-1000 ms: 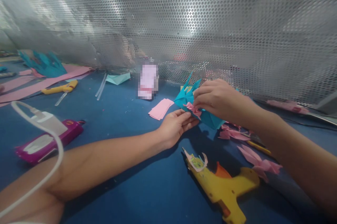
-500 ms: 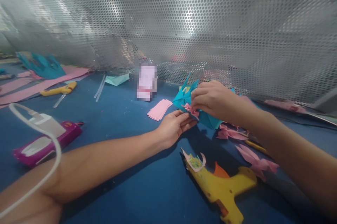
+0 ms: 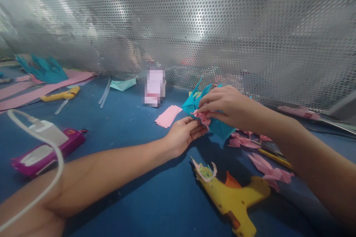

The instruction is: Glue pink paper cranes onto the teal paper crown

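A blue folded-paper piece with pointed tips (image 3: 190,104) stands between my hands. My left hand (image 3: 180,136) reaches in from the left, its fingers closed on the lower edge of the blue paper; the thumb lies on top and part of the grip is hidden. From the right comes my right hand (image 3: 222,103), its thumb and fingers pinching a small pink folded-paper piece (image 3: 204,119) against the blue paper's front. Right of the hands lie more pink folded-paper pieces (image 3: 271,170). Nearer to me rests a yellow glue gun (image 3: 232,194), nozzle pointing up-left.
Pink paper strips (image 3: 168,116) are stacked left of my hands. A purple power bank (image 3: 47,153) with a white cable sits far left, near another yellow glue gun (image 3: 62,94) and a blue paper crown (image 3: 44,69). A perforated metal panel (image 3: 178,18) closes off the back.
My right hand has shifted slightly, its fingers now spread a little more over the blue paper, with the pink piece still pinched. My left hand stays almost where it was.
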{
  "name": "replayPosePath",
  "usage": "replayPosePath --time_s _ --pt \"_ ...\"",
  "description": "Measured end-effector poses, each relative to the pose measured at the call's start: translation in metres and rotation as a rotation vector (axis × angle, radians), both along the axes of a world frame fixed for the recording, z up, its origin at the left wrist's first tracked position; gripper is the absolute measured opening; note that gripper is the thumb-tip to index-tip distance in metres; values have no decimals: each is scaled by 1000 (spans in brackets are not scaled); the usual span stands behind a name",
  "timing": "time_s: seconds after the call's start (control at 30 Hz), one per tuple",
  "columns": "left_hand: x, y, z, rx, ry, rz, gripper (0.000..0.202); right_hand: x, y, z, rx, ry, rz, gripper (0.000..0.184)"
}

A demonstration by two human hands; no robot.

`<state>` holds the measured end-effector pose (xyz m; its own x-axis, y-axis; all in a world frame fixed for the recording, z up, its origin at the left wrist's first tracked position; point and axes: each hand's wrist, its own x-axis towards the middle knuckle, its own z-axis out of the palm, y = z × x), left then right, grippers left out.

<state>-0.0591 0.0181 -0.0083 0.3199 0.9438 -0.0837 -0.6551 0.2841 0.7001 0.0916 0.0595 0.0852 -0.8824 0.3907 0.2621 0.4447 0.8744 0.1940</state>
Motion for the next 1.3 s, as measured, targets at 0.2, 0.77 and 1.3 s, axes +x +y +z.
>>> replayPosePath --time_s 0.2,0.77,1.3 --pt "1 -1 5 -55 23 25 15 0 3 -3 68 0 -14 21" --pt "1 -2 7 -62 22 24 14 1 8 -4 -1 9 74 26" --pt "0 -1 3 -37 24 7 12 2 9 -7 10 46 95 24"
